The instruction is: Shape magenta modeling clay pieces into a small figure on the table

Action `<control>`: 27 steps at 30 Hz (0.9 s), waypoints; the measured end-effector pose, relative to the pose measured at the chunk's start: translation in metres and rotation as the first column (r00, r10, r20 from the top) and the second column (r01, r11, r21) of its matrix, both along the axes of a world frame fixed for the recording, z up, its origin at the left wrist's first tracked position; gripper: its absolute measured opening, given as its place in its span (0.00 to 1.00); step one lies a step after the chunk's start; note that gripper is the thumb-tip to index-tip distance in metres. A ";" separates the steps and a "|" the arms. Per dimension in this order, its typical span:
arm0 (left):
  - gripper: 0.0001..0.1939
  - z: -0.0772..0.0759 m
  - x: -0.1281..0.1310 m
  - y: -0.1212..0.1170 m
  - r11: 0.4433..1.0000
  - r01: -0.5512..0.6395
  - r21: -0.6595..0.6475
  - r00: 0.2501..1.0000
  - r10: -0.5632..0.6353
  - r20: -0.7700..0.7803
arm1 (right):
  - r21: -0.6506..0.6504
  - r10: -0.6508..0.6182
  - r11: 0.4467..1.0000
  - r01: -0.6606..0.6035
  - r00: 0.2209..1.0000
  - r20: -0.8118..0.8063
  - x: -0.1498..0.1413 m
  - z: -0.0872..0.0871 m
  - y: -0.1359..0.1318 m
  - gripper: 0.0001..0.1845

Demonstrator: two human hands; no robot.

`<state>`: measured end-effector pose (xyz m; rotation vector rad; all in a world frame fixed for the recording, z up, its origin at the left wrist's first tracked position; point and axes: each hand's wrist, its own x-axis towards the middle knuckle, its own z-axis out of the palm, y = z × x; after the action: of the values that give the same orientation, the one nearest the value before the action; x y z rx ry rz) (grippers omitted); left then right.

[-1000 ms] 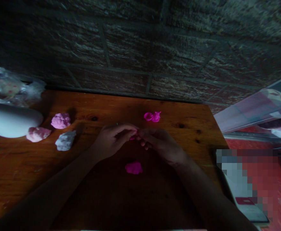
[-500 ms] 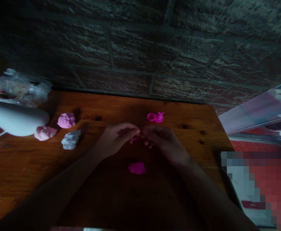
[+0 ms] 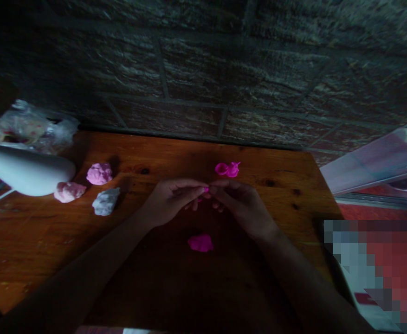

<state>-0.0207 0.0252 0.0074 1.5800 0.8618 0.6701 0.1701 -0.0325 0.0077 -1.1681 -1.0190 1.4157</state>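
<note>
You were indoors, in a dim room that looked more like a home or a small craft corner than a lab; which of the two, the view could not settle. Your place was a wooden table [image 3: 161, 148] with knots in its top, set along a dark wall [image 3: 189, 69] of large, rough, stone-look blocks. Craft pointed to clay-like lumps in pale pink [image 3: 99, 173], grey-white [image 3: 106, 202] and bright pink [image 3: 201, 242]. Near a smooth white object [image 3: 32, 170] lay crumpled clear plastic [image 3: 59, 132], and reddish flooring [image 3: 359, 212] showed past the table's right edge.
</note>
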 end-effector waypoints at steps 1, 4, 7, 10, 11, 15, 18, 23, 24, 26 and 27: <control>0.11 0.000 0.000 0.000 1.000 0.001 -0.006 1.000 -0.001 0.006 | 0.003 -0.004 1.000 0.004 1.000 -0.007 0.000 0.000 0.000 0.11; 0.10 -0.001 0.001 0.001 0.998 0.017 -0.066 0.999 -0.014 0.050 | 0.007 -0.011 1.000 0.011 0.999 -0.043 -0.002 0.001 -0.002 0.12; 0.11 -0.001 0.002 0.001 0.993 0.019 -0.115 0.997 -0.009 0.082 | -0.004 -0.002 1.000 0.001 0.998 -0.066 -0.002 0.001 -0.002 0.13; 0.11 -0.001 0.002 0.001 0.992 -0.013 -0.127 0.994 0.026 0.102 | 0.000 -0.023 1.000 0.023 0.998 -0.063 -0.001 0.001 -0.001 0.11; 0.11 0.000 0.003 0.001 0.991 -0.021 -0.133 0.994 0.036 0.108 | 0.004 -0.033 0.999 0.033 0.998 -0.059 -0.001 0.000 -0.001 0.11; 0.10 0.001 0.003 0.001 0.990 -0.035 -0.139 0.994 0.049 0.102 | 0.012 -0.041 0.999 0.041 0.999 -0.018 0.000 -0.003 0.000 0.11; 0.10 0.001 0.003 0.001 0.990 -0.047 -0.132 0.995 0.059 0.086 | 0.028 -0.049 0.998 0.048 0.999 0.017 0.000 -0.005 0.000 0.10; 0.10 0.001 0.003 0.001 0.990 -0.062 -0.125 0.994 0.072 0.080 | 0.092 -0.023 0.996 0.015 0.996 0.081 -0.001 -0.005 -0.001 0.09; 0.10 0.001 0.003 0.002 0.991 -0.063 -0.120 0.994 0.073 0.080 | 0.115 -0.007 0.993 -0.004 0.996 0.093 -0.001 -0.005 -0.001 0.09; 0.10 0.000 0.003 0.002 0.991 -0.063 -0.118 0.994 0.072 0.081 | 0.175 0.021 0.984 -0.042 0.993 0.119 -0.002 -0.004 -0.002 0.08; 0.10 0.000 0.002 0.002 0.991 -0.060 -0.123 0.994 0.071 0.085 | 0.207 0.025 0.977 -0.054 0.990 0.140 -0.002 -0.004 -0.003 0.08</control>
<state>-0.0182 0.0270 0.0077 1.4087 0.8746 0.7169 0.1678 -0.0351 0.0042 -1.1046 -1.2627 1.2371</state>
